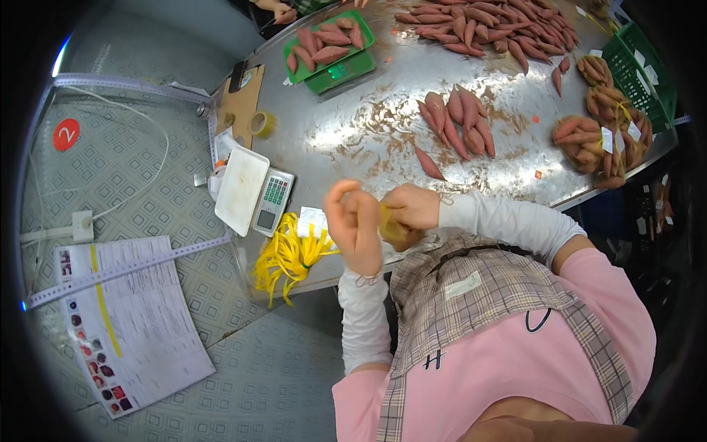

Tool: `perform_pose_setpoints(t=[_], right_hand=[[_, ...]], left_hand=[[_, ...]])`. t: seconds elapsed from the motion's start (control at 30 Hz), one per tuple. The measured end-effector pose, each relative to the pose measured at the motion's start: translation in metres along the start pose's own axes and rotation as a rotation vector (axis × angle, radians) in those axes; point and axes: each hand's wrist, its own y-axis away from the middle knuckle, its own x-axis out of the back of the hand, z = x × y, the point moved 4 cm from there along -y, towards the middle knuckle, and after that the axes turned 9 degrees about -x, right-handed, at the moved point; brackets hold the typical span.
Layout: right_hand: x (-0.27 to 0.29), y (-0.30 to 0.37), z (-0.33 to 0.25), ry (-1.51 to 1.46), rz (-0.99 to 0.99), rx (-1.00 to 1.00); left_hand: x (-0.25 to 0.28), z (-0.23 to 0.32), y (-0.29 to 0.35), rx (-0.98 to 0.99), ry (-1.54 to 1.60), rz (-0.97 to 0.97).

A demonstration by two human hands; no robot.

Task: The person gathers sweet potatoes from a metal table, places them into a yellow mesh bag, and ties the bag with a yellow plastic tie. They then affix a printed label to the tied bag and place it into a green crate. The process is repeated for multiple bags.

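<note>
My left hand (355, 223) and my right hand (409, 209) meet close to my chest, just over the near edge of the metal table (353, 147). Between them is a small yellow band (390, 227); my right hand is closed round it and my left hand's curled fingers pinch its other side. What the band looks like in full is hidden by the fingers. A bunch of loose yellow bands (289, 255) hangs over the table edge to the left of my hands. The nearest sweet potato (428, 163) lies alone just beyond my right hand.
A small heap of sweet potatoes (458, 124) lies mid-table, a large pile (486, 26) at the back. A green tray (366, 33) on a scale holds several. A white scale (254, 191), a tape roll (262, 124), netted bags (598, 140), a green crate (639, 74) and floor papers (132, 324) surround the table.
</note>
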Motion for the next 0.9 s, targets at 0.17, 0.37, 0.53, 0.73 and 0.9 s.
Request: perform_pose_setpoints(t=[0.17, 0.37, 0.53, 0.73, 0.9], right_hand=[[0.002, 0.007, -0.019, -0.25, -0.105, -0.026], [0.05, 0.02, -0.022, 0.73, 0.312, 0.05], [0.062, 0.062, 0.008, 0.694, 0.371, 0.075], [0.064, 0.087, 0.073, -0.21, 0.32, 0.017], [-0.032, 0.094, 0.068, -1.46, -0.347, 0.117]], left_hand=[[0.005, -0.089, 0.015, -0.097, -0.222, -0.347], [0.0, -0.134, 0.007, 0.06, -0.343, -0.279], [-0.004, -0.098, -0.003, -0.641, -0.987, -0.454], [-0.017, -0.059, -0.015, -0.634, -0.955, -0.329], [-0.065, 0.016, -0.009, -0.693, -0.881, -0.185]])
